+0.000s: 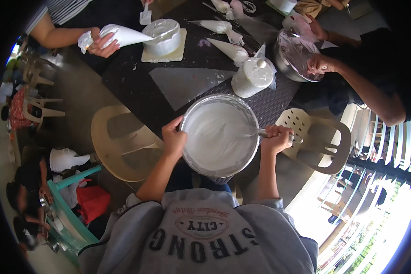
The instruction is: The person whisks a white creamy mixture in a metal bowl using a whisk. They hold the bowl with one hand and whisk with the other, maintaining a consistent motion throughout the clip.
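Observation:
A large metal mixing bowl [185, 150] of smooth white icing [217, 132] sits in front of me at the near table edge. My left hand [174, 138] grips its left rim, thumb over the edge. In my right hand [277, 138] is the metal handle of a whisk [261, 132], fingers wrapped round it at the bowl's right side. The whisk's lower end is sunk in the icing, so its wires are hidden. Just beyond the bowl stands a white tub [251, 80] with a rounded white knob on top.
Filled piping bags [228, 49] lie on the dark table [132, 86]. At far left, a person's hand [104, 43] holds a piping bag against a white cake [162, 39]. Another person's hand [322, 64] works over a metal bowl [290, 68]. Plastic chairs [107, 146] flank me.

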The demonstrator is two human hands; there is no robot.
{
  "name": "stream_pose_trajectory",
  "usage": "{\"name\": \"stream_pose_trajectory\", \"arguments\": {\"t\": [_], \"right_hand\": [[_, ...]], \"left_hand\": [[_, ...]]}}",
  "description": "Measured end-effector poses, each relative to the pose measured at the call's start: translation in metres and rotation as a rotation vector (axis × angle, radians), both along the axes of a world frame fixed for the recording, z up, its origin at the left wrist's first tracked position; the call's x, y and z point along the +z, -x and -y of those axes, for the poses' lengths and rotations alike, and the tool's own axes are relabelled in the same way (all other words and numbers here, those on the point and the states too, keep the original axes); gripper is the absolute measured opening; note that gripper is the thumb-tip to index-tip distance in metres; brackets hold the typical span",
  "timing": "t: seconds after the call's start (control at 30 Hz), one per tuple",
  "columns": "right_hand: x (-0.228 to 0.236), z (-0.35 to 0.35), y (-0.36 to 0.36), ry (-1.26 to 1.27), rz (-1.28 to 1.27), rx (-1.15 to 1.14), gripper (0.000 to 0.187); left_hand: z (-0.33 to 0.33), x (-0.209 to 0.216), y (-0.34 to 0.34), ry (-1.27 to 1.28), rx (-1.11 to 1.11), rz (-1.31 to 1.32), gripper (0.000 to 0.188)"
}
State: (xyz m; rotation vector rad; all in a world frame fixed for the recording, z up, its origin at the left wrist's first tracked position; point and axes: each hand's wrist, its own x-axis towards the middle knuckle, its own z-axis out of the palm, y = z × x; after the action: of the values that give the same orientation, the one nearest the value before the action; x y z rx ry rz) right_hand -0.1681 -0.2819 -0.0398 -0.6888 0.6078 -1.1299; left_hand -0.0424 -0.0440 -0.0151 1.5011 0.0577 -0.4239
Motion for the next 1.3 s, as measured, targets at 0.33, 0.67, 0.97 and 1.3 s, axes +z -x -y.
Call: {"name": "stream_pose_trajectory", "arguments": {"t": [0.33, 0.67, 0.97, 1.3], "right_hand": [[0.004, -0.058, -0.02, -0.003, 0.097, -0.009, 0.015], [0.025, -0.07, -0.003, 0.14, -0.054, 0.331, 0.015], [0.031, -0.068, -0.004, 0.342, -0.171, 0.351, 0.015], [0.015, -0.036, 0.001, 0.264, -0.242, 0.113, 0.019]], "left_hand": [[0.018, -0.009, 0.0, -0.107, -0.081, 0.118, 0.059], [-0.001, 0.001, -0.003, -0.112, -0.045, 0.078, 0.058], [-0.009, -0.004, 0.003, -0.098, 0.031, 0.053, 0.048], [-0.012, 0.007, 0.012, -0.016, 0.04, -0.038, 0.047]]}}
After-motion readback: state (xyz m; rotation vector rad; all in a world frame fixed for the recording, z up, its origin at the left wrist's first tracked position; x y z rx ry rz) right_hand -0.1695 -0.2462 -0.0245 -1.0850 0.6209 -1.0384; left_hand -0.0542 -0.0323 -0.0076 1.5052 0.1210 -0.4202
